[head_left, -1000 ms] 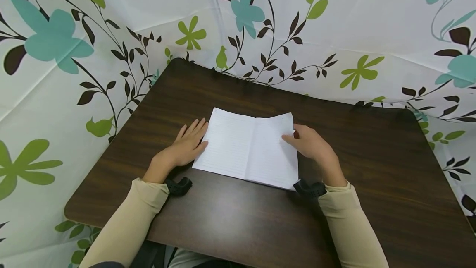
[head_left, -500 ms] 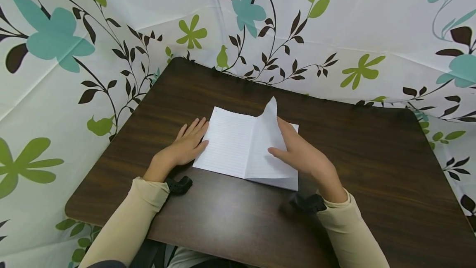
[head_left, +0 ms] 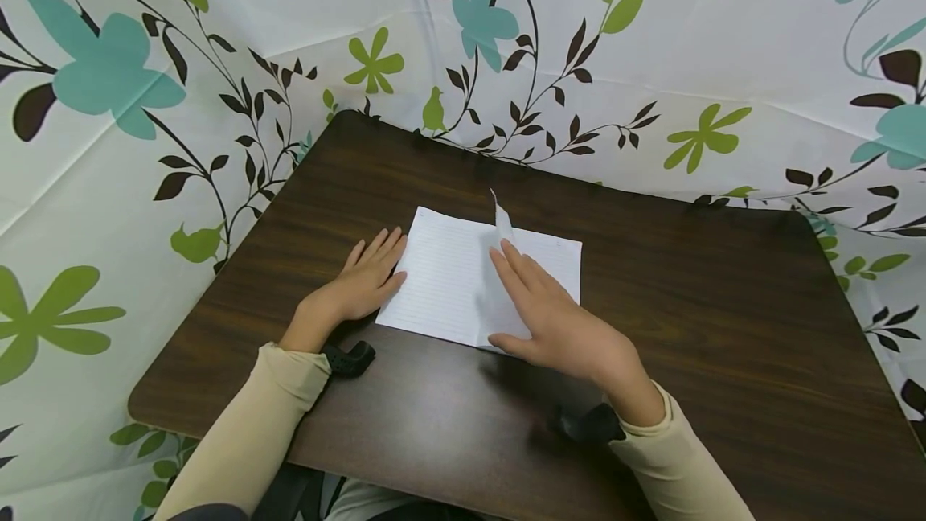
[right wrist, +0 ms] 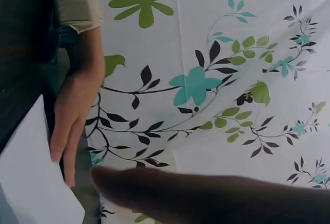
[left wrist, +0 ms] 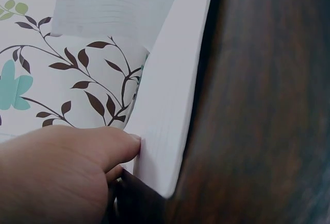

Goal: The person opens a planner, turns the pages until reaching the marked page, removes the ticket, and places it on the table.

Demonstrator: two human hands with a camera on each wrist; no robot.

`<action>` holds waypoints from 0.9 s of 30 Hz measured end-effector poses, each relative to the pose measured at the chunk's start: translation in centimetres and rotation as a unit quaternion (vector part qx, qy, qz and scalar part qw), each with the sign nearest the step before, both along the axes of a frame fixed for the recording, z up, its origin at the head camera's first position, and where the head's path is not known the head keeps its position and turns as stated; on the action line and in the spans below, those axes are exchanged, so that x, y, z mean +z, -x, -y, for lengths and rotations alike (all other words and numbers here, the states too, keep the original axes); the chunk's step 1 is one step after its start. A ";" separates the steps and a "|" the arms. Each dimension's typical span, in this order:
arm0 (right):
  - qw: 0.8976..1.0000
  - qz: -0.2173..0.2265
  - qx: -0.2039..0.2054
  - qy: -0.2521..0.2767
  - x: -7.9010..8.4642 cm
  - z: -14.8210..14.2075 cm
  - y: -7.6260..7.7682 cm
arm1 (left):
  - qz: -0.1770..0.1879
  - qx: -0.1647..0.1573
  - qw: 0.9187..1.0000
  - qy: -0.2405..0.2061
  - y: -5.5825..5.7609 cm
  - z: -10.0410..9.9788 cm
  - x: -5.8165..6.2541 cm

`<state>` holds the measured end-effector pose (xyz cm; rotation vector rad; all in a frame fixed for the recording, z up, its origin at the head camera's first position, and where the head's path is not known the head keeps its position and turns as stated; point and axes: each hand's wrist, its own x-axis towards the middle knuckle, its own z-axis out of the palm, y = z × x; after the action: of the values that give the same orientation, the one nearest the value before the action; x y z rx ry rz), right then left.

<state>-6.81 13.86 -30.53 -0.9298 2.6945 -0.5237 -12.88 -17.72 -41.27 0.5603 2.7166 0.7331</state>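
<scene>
An open notebook (head_left: 440, 280) with white lined pages lies on the dark wooden table. Flat on the tabletop at its left edge rests my left hand (head_left: 362, 280), fingers straight and spread. In the left wrist view its thumb touches the edge of the pages (left wrist: 165, 90). My right hand (head_left: 553, 316) is over the right half, fingers extended, behind a single raised page (head_left: 502, 222) that stands nearly upright near the middle fold. Most of that page is hidden by the hand in the head view. The right wrist view shows the left hand (right wrist: 77, 105) beside the notebook (right wrist: 38, 177).
The brown table (head_left: 723, 328) extends to both sides and behind the notebook. A white curtain (head_left: 579, 22) with leaf and flower print hangs along its back and left edges. Each wrist wears a black strap mount (head_left: 350, 360).
My right hand has moved left from the notebook's right edge, turning one page up toward the fold; its fingers have straightened. The page beneath is uncovered. The left hand has stayed in place.
</scene>
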 end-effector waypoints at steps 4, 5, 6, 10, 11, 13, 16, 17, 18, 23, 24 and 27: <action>0.999 0.002 0.027 -0.023 -0.2 0.4 -0.4 | 0.002 0.001 1.000 -0.005 0.0 0.0 -0.1; 0.999 0.001 0.034 -0.029 -0.2 0.5 -0.5 | 0.003 0.001 1.000 -0.005 0.0 0.0 -0.1; 0.999 0.001 0.042 -0.034 -0.2 0.7 -0.5 | 0.002 0.002 1.000 -0.005 0.0 0.0 -0.1; 0.996 -0.034 0.070 -0.049 -0.6 1.3 -0.5 | 0.001 0.003 1.000 0.001 0.1 0.0 -0.1; 0.995 -0.043 0.073 -0.051 -0.8 1.5 -0.4 | 0.001 0.003 1.000 0.001 0.1 -0.1 -0.1; 0.994 -0.064 0.078 -0.052 -1.1 1.7 -0.3 | 0.003 0.004 1.000 0.001 0.0 -0.1 -0.1; 0.992 -0.078 0.082 -0.045 -1.5 1.9 0.0 | 0.006 0.003 1.000 -0.006 -0.1 -0.1 0.0; 0.992 -0.083 0.086 -0.042 -1.7 1.9 0.2 | 0.006 0.003 1.000 -0.008 -0.1 -0.1 0.0; 0.991 -0.086 0.092 -0.038 -1.9 2.0 0.4 | 0.006 0.004 1.000 -0.010 -0.1 -0.1 0.0; 0.988 -0.084 0.122 -0.037 -3.1 2.2 1.5 | 0.000 0.006 1.000 -0.017 0.0 0.0 -0.3; 0.988 -0.078 0.125 -0.040 -3.4 2.2 1.7 | -0.001 0.008 1.000 -0.015 0.0 0.0 -0.3; 0.988 -0.062 0.129 -0.052 -4.2 2.2 2.2 | 0.005 0.014 1.000 -0.019 0.1 0.0 -0.3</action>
<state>-8.98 11.65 -34.70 -1.2936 2.6208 -0.2763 -12.94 -17.70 -41.57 0.5280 2.7114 0.7947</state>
